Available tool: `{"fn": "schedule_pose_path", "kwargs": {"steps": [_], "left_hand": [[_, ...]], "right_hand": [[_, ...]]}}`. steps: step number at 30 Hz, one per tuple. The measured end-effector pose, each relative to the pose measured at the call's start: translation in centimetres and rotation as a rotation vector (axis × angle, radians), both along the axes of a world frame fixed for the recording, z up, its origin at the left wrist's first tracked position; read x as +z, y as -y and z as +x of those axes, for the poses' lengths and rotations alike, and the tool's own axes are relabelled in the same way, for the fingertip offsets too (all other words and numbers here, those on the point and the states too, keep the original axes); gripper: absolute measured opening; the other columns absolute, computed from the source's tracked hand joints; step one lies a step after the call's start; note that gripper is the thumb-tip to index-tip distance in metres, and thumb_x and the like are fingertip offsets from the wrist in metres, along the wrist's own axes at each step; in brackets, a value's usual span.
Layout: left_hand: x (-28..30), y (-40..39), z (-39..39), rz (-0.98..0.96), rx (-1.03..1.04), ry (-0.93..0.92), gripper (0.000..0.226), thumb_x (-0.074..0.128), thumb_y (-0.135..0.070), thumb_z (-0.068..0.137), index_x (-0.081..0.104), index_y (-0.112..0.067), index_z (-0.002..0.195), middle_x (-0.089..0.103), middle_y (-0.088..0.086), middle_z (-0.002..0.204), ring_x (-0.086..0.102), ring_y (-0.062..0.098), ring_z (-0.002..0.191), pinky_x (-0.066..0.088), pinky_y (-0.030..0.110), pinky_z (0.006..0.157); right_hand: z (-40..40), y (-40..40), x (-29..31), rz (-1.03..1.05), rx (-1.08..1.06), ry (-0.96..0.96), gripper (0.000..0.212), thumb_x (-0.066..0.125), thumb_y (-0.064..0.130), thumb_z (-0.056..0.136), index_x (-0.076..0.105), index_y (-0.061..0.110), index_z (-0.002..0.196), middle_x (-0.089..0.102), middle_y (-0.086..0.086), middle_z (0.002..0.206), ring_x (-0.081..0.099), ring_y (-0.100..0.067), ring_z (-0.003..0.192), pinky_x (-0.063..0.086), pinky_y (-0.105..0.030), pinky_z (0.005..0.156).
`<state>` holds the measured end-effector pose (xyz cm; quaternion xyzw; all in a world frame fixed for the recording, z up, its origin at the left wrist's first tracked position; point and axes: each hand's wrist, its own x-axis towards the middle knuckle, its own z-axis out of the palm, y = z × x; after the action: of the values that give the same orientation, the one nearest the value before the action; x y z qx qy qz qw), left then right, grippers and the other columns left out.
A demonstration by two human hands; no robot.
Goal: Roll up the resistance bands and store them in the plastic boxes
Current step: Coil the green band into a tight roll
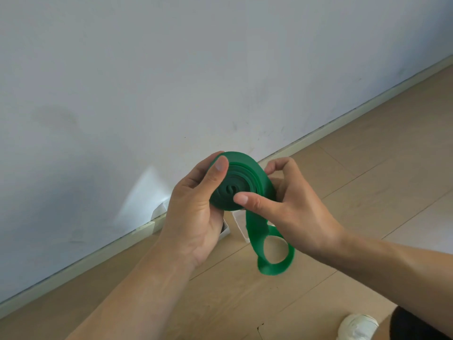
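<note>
I see a pale wall [171,69] far and a wooden floor [367,168] near. The left hand [193,212] grips the coiled green resistance band [232,185], held in the air mid-scene, thumb over the coil's left rim. The right hand [291,204] pinches the coil's right side; the loose tail loops below it. White plastic boxes [241,227] sit on the floor behind the hands, mostly hidden.
</note>
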<state>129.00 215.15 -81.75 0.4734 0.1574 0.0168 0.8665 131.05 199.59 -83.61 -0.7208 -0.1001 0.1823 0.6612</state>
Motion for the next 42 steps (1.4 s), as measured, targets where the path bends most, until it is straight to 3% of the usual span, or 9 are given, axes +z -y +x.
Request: {"fn": "schedule_pose_path", "kwargs": {"steps": [5, 8, 10, 14, 18, 25, 32, 37, 42], "left_hand": [[-0.9, -0.4, -0.3, -0.093, -0.063, -0.010, 0.047, 0.080, -0.039, 0.074, 0.073, -0.007, 0.107, 0.067, 0.019, 0.111, 0.065, 0.032, 0.109, 0.048, 0.052, 0.109], [-0.4, -0.3, -0.4, -0.098, -0.112, -0.008, 0.030, 0.075, -0.028, 0.082, 0.067, -0.010, 0.105, 0.069, 0.013, 0.099, 0.068, 0.027, 0.095, 0.058, 0.043, 0.093], [0.5, -1.1, -0.1, 0.182, -0.120, 0.031, 0.034, 0.079, -0.028, 0.075, 0.064, -0.016, 0.104, 0.068, 0.002, 0.087, 0.068, 0.018, 0.081, 0.058, 0.029, 0.071], [1.1, -3.2, 0.3, 1.174, -0.282, 0.135, 0.052, 0.084, -0.065, 0.054, 0.072, -0.042, 0.099, 0.066, -0.016, 0.085, 0.066, 0.006, 0.088, 0.057, 0.023, 0.071], [1.7, -3.2, -0.2, 1.295, -0.353, 0.142, 0.050, 0.080, -0.069, 0.045, 0.076, -0.039, 0.085, 0.071, -0.022, 0.091, 0.065, 0.001, 0.094, 0.051, 0.016, 0.076], [1.5, -3.6, -0.3, 1.102, -0.286, 0.117, 0.040, 0.095, -0.051, 0.054, 0.076, -0.032, 0.084, 0.078, -0.013, 0.087, 0.074, 0.009, 0.087, 0.057, 0.033, 0.085], [0.6, -4.1, -0.5, 0.586, -0.288, 0.124, 0.038, 0.079, -0.034, 0.069, 0.068, -0.018, 0.101, 0.074, -0.001, 0.096, 0.075, 0.028, 0.091, 0.060, 0.048, 0.080], [1.1, -3.7, -0.5, 0.970, -0.308, 0.093, 0.043, 0.083, -0.054, 0.061, 0.073, -0.036, 0.099, 0.076, -0.009, 0.099, 0.073, 0.020, 0.096, 0.062, 0.046, 0.078], [0.5, -3.1, -0.8, 0.604, -0.223, 0.015, 0.042, 0.091, -0.033, 0.065, 0.075, -0.014, 0.099, 0.076, 0.009, 0.099, 0.076, 0.032, 0.089, 0.064, 0.046, 0.074]], "right_hand": [[-0.1, -0.2, -0.5, 0.131, -0.072, 0.016, 0.069, 0.091, 0.056, 0.058, 0.044, 0.026, 0.099, 0.075, -0.013, 0.099, 0.072, -0.039, 0.092, 0.057, -0.062, 0.083], [-0.2, -0.1, -0.2, 0.146, -0.106, 0.032, 0.063, 0.091, 0.046, 0.066, 0.044, 0.024, 0.102, 0.078, -0.011, 0.098, 0.074, -0.037, 0.088, 0.057, -0.063, 0.080], [0.0, 0.2, 0.3, 0.024, -0.076, 0.112, 0.053, 0.088, 0.042, 0.071, 0.045, 0.027, 0.098, 0.079, -0.001, 0.094, 0.076, -0.025, 0.081, 0.060, -0.055, 0.076], [0.5, 1.0, 1.4, -0.337, 0.095, 0.309, 0.037, 0.079, 0.039, 0.082, 0.044, 0.033, 0.093, 0.077, 0.016, 0.092, 0.064, -0.013, 0.067, 0.053, -0.034, 0.065], [0.6, 1.2, 1.7, -0.448, 0.126, 0.386, 0.033, 0.075, 0.037, 0.080, 0.044, 0.033, 0.092, 0.076, 0.019, 0.093, 0.058, -0.012, 0.065, 0.050, -0.027, 0.064], [1.7, 2.4, 1.5, -0.417, 0.155, 0.300, 0.046, 0.090, 0.047, 0.062, 0.052, 0.031, 0.082, 0.074, 0.023, 0.101, 0.064, 0.007, 0.102, 0.048, -0.014, 0.086], [2.5, 2.1, 0.8, -0.130, 0.140, 0.239, 0.050, 0.091, 0.047, 0.065, 0.051, 0.020, 0.079, 0.069, -0.026, 0.087, 0.066, -0.049, 0.079, 0.053, -0.067, 0.071], [2.6, 2.3, 0.8, -0.255, 0.199, 0.314, 0.034, 0.084, 0.029, 0.077, 0.051, 0.023, 0.081, 0.073, -0.004, 0.084, 0.068, -0.033, 0.080, 0.054, -0.057, 0.076], [2.8, 2.8, 1.0, -0.105, 0.163, 0.218, 0.038, 0.086, 0.032, 0.078, 0.052, 0.017, 0.085, 0.074, -0.010, 0.091, 0.071, -0.033, 0.088, 0.057, -0.053, 0.086]]}}
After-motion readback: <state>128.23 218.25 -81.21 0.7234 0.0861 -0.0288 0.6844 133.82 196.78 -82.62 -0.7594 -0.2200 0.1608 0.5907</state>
